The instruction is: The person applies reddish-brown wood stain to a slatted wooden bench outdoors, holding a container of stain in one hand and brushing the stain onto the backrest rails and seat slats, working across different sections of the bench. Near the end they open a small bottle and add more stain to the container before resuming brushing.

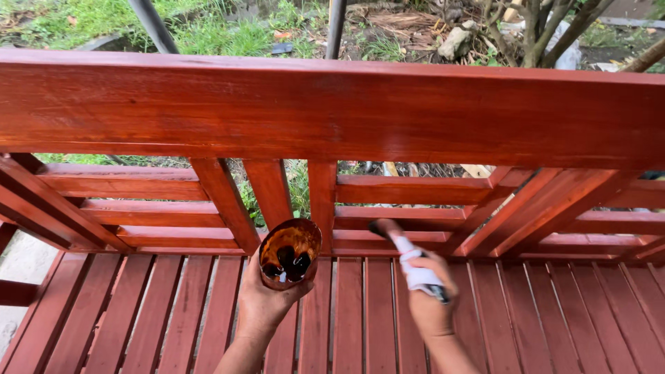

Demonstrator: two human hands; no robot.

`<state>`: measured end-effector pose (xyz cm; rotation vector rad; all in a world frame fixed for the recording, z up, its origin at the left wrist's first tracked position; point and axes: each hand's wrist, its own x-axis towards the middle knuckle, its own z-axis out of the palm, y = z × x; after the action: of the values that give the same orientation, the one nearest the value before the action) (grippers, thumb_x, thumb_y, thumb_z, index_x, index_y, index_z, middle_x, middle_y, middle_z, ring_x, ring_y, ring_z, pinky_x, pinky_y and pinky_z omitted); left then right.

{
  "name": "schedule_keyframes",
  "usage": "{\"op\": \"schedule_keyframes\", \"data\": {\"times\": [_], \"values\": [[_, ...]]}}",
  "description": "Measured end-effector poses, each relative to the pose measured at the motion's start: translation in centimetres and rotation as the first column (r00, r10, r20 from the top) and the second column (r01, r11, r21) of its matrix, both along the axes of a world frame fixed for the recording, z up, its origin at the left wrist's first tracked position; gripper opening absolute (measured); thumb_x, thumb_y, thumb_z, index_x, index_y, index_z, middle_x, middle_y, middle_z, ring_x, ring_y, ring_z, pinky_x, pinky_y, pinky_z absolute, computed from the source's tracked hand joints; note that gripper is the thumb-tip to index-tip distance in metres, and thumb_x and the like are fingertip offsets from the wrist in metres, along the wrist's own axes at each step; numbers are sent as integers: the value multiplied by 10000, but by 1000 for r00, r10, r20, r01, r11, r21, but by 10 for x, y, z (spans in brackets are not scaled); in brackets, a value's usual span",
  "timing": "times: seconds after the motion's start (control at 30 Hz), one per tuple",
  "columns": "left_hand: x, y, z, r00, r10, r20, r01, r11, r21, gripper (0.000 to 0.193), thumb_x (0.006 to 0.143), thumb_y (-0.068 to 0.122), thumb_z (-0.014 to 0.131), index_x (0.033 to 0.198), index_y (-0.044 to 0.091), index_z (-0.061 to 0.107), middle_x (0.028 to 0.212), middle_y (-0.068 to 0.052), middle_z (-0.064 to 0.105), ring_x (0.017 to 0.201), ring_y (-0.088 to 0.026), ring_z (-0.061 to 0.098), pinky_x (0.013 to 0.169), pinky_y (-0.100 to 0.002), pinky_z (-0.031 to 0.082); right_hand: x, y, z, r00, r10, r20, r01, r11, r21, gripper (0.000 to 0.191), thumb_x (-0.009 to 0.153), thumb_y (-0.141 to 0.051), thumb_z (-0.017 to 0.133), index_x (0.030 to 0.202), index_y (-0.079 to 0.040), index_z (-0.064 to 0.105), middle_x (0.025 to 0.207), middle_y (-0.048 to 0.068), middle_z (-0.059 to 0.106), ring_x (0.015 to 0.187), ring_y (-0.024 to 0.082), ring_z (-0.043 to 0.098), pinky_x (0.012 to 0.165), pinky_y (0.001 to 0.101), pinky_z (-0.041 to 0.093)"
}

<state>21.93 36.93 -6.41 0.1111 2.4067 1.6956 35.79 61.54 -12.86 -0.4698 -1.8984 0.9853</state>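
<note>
Two bare forearms, no sleeves in view. Left hand (pixel 262 299) bare, stain-smudged. Right hand (pixel 431 303) bare, no glove.

Left hand (pixel 267 294) raised from below, forearm bare, fingers curled upward in a closed cupping grip. Right hand (pixel 429 294) extended forward beside it, fist closed, knuckles up, wrist straight, forearm entering from the lower edge.

Soft even daylight, faint sheen on the top rail (pixel 332 104), sharp focus, slight edge bowing.
</note>
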Motion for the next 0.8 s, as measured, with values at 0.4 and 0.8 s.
{"op": "schedule_keyframes", "data": {"times": [0.4,0.8], "values": [[-5,9,2,1000,11,-24,-13,997,-80,936,472,242,981,1317,125,595,1225,-59,672,1167,-213,658,983,-369,543,62,70,-5,926,-357,-122,312,906,-287,228,913,100,752,1063,-41,653,1101,75,692,1009,169,696,867,329,627],[2,-16,-10,993,115,9,-113,986,-125,1001,482,259,983,1386,156,564,1302,-62,640,1206,-214,641,1008,-374,527,-41,-88,22,999,-13,-32,10,997,-74,282,752,110,735,956,-75,680,1135,103,704,1052,234,696,912,334,571]]}}
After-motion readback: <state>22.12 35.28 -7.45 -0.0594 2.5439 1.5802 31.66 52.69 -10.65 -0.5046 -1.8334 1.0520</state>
